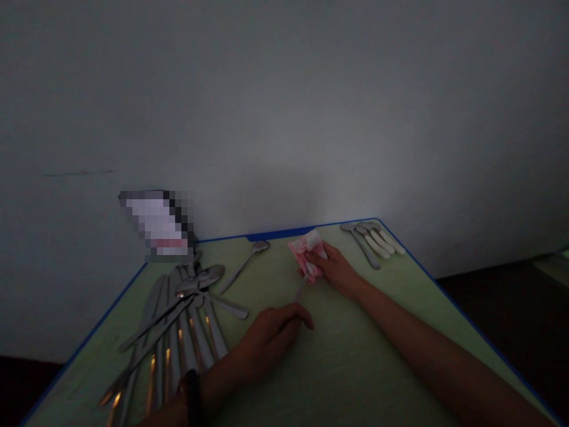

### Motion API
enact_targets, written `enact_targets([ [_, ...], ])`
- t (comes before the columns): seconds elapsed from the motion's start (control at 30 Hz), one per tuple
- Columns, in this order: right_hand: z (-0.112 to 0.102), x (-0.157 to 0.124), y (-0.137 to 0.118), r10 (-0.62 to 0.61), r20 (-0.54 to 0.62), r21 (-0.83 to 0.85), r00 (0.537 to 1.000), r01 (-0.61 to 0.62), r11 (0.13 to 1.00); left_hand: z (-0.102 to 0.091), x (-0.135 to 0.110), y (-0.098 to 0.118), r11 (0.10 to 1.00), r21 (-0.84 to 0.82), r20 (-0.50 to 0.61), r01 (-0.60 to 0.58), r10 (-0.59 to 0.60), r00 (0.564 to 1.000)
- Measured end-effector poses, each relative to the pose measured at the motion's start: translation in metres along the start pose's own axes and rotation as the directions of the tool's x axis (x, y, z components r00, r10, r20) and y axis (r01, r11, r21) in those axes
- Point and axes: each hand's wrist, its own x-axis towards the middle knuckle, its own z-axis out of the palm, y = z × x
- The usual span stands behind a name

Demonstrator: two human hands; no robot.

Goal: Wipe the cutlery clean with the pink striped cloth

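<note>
My left hand (278,335) is closed around the lower end of a piece of metal cutlery (302,288). Only a short length of its grey handle shows, so I cannot tell its kind. The upper end is covered by a crumpled pink and white cloth or tissue (312,246), which my right hand (335,270) pinches around it. Beyond the left hand a single spoon (244,265) lies on the green tabletop (355,350). Left of that hand is a loose pile of spoons (195,287) and long metal cutlery (169,350), partly hidden by the left forearm.
At the back right corner lie several utensils with white handles (377,242) beside an all-metal spoon (362,246). A pixelated panel with a dark edge (155,222) leans at the back left. The blue-edged table stands against a grey wall (284,118).
</note>
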Motion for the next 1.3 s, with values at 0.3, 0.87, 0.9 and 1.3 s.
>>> enact_targets([
  [0.3,-0.0024,0.0026,0.0059,-0.004,0.005,0.022,1.0,0.004,1.0,0.0006,0.0002,-0.0003,1.0,-0.018,-0.001,0.014,-0.014,1.0],
  [0.87,-0.0018,0.0021,0.0051,-0.016,-0.003,0.003,1.0,0.016,1.0,-0.0015,-0.0005,0.0004,1.0,-0.026,0.012,0.007,-0.006,1.0],
  [0.9,-0.0018,0.0019,0.0048,-0.016,0.001,0.003,1.0,0.016,1.0,-0.0014,-0.0006,-0.0002,1.0,-0.029,0.01,0.004,-0.004,1.0],
  [1.3,0.0053,-0.0027,0.001,-0.292,-0.251,-0.458,0.923,0.153,0.876,0.0003,-0.0011,-0.0011,0.997,-0.076,0.014,0.007,-0.006,1.0],
])
